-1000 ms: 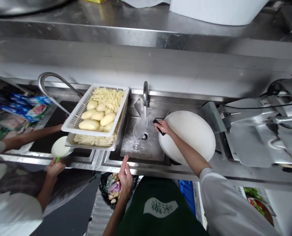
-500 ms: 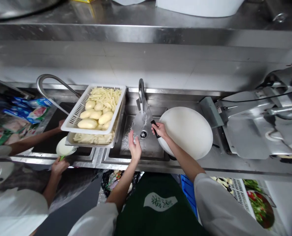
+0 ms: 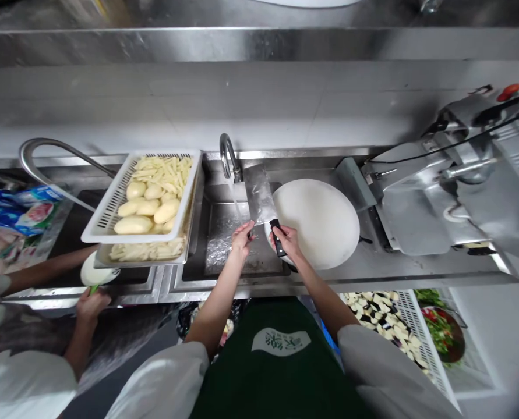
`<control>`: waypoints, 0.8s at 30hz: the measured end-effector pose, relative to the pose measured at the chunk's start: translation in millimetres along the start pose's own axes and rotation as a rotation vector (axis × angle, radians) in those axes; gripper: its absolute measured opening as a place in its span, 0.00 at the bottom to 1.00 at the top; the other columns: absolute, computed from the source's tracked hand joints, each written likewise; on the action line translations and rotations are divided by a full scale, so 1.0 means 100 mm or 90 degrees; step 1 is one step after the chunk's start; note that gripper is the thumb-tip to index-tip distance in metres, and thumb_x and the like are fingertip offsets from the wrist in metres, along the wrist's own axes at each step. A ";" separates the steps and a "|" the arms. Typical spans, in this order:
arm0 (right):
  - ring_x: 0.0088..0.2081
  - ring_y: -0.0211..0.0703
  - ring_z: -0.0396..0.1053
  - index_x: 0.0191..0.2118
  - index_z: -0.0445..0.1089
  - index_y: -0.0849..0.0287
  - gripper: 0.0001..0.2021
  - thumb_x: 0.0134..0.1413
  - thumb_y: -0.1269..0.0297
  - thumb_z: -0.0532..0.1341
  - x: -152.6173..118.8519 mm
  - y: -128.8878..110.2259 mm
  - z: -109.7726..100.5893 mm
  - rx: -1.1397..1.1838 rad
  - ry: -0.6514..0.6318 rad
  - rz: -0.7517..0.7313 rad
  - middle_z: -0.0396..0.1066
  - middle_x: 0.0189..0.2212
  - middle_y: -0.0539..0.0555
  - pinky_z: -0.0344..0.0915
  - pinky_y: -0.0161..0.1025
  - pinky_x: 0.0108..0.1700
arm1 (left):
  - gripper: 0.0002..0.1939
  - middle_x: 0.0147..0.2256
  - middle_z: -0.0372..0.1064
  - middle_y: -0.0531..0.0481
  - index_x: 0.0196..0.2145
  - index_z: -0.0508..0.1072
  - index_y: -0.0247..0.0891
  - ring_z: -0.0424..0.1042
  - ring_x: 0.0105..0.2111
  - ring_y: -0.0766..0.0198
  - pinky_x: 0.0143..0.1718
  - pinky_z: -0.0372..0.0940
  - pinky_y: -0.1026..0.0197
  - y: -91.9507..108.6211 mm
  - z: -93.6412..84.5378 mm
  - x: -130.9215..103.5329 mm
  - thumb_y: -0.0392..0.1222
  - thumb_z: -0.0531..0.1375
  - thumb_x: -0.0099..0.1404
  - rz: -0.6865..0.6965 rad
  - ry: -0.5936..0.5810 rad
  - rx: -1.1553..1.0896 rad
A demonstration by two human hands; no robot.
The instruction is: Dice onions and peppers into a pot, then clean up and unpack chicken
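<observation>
In my right hand point(image 3: 286, 240) is the black handle of a cleaver point(image 3: 260, 192), its broad wet blade pointing up and away beside the faucet point(image 3: 226, 152). My left hand point(image 3: 242, 237) has its fingers drawn together at the blade's lower left corner, seemingly pinching it; the exact contact is hard to see. A thin stream of water falls from the faucet into the metal sink point(image 3: 224, 265), just left of the blade. Right of the sink, a round white cutting board point(image 3: 320, 224) lies close to my right hand.
Left of the sink, a white basket point(image 3: 94, 233) of peeled potatoes and cut strips rests on a metal tray point(image 3: 143, 263). A co-worker's hand point(image 3: 91, 304) holds a white ladle-like scoop point(image 3: 94, 270). A slicer point(image 3: 420, 218) stands right. Below is a basket of cut eggplant point(image 3: 384, 320).
My left hand has gone from open under the water to closed fingers at the cleaver's blade. The cleaver has moved out of the stream, its blade face now showing. The view has shifted right.
</observation>
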State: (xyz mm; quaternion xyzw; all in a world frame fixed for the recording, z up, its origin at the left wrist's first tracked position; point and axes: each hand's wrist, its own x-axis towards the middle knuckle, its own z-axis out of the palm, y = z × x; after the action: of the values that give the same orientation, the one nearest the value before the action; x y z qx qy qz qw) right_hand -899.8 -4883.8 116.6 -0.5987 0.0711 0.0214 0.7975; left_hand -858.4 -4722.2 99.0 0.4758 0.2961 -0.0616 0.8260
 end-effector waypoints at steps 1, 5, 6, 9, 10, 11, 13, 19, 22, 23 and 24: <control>0.17 0.33 0.64 0.29 0.70 0.59 0.28 0.45 0.36 0.72 -0.02 -0.02 -0.02 0.005 0.005 -0.007 0.72 0.22 0.50 0.63 0.33 0.18 | 0.19 0.27 0.73 0.54 0.30 0.76 0.38 0.69 0.26 0.69 0.27 0.60 0.66 0.02 -0.01 -0.01 0.44 0.80 0.47 -0.007 -0.001 -0.010; 0.17 0.34 0.63 0.29 0.70 0.58 0.27 0.46 0.36 0.72 -0.07 -0.10 -0.11 0.018 0.012 -0.021 0.70 0.20 0.48 0.62 0.33 0.18 | 0.14 0.29 0.75 0.52 0.30 0.75 0.39 0.68 0.25 0.69 0.27 0.62 0.65 0.07 -0.01 -0.07 0.46 0.75 0.59 -0.030 -0.003 -0.037; 0.17 0.34 0.63 0.29 0.70 0.58 0.27 0.47 0.36 0.71 -0.08 -0.11 -0.13 0.022 0.014 -0.021 0.70 0.19 0.48 0.62 0.33 0.18 | 0.13 0.31 0.76 0.51 0.31 0.76 0.39 0.68 0.25 0.69 0.27 0.63 0.64 0.07 0.02 -0.09 0.48 0.73 0.61 -0.040 -0.012 -0.043; 0.18 0.35 0.63 0.30 0.70 0.57 0.27 0.47 0.35 0.71 -0.12 -0.14 -0.16 0.026 0.024 -0.017 0.69 0.19 0.48 0.63 0.33 0.18 | 0.16 0.31 0.76 0.50 0.33 0.77 0.38 0.70 0.26 0.68 0.28 0.65 0.63 0.06 0.16 -0.13 0.53 0.72 0.62 -0.074 -0.066 -0.048; 0.18 0.35 0.63 0.31 0.70 0.57 0.27 0.47 0.35 0.71 -0.14 -0.14 -0.16 0.026 0.028 -0.016 0.70 0.20 0.48 0.63 0.33 0.18 | 0.16 0.30 0.75 0.51 0.32 0.77 0.38 0.71 0.27 0.67 0.28 0.65 0.63 0.05 0.21 -0.14 0.51 0.74 0.60 -0.075 -0.082 -0.044; 0.17 0.34 0.63 0.31 0.70 0.57 0.28 0.46 0.35 0.71 -0.15 -0.14 -0.17 0.025 0.032 -0.017 0.70 0.20 0.48 0.63 0.33 0.18 | 0.16 0.30 0.75 0.51 0.32 0.77 0.38 0.71 0.27 0.67 0.28 0.64 0.63 0.04 0.26 -0.14 0.49 0.77 0.57 -0.071 -0.092 -0.036; 0.17 0.34 0.63 0.32 0.70 0.58 0.28 0.45 0.35 0.72 -0.18 -0.15 -0.18 0.029 0.041 -0.020 0.71 0.21 0.49 0.62 0.33 0.18 | 0.16 0.29 0.75 0.51 0.31 0.77 0.37 0.72 0.28 0.67 0.28 0.63 0.65 0.01 0.31 -0.16 0.41 0.79 0.51 -0.054 -0.094 -0.019; 0.18 0.34 0.63 0.33 0.72 0.59 0.27 0.43 0.38 0.74 -0.28 -0.28 -0.36 0.056 0.105 -0.034 0.72 0.23 0.49 0.62 0.33 0.17 | 0.11 0.31 0.78 0.49 0.30 0.78 0.37 0.73 0.29 0.67 0.29 0.64 0.65 0.02 0.11 -0.17 0.34 0.76 0.53 -0.062 -0.057 0.005; 0.19 0.36 0.64 0.33 0.73 0.59 0.27 0.43 0.38 0.73 -0.45 -0.41 -0.69 0.006 0.176 -0.047 0.72 0.23 0.50 0.63 0.35 0.18 | 0.08 0.28 0.75 0.50 0.30 0.76 0.37 0.68 0.24 0.69 0.27 0.64 0.64 0.20 -0.03 -0.01 0.35 0.72 0.61 -0.078 -0.017 0.012; 0.18 0.37 0.64 0.32 0.73 0.59 0.27 0.45 0.37 0.72 -0.54 -0.45 -0.84 -0.047 0.202 -0.049 0.72 0.22 0.50 0.63 0.35 0.18 | 0.08 0.26 0.73 0.51 0.29 0.75 0.37 0.67 0.22 0.69 0.26 0.63 0.64 0.29 -0.05 0.08 0.37 0.69 0.65 -0.083 -0.004 0.014; 0.18 0.38 0.65 0.31 0.73 0.58 0.26 0.48 0.36 0.70 -0.66 -0.49 -1.01 -0.124 0.228 -0.052 0.71 0.21 0.50 0.64 0.36 0.19 | 0.10 0.25 0.71 0.51 0.28 0.74 0.37 0.66 0.21 0.69 0.26 0.63 0.64 0.40 -0.05 0.19 0.38 0.67 0.68 -0.088 0.008 0.016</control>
State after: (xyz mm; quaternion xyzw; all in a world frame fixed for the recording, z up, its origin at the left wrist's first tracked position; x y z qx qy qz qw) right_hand -967.7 -4991.4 144.4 -0.6696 0.1853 -0.1111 0.7107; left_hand -829.8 -4693.2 116.9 0.4648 0.3327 -0.1192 0.8118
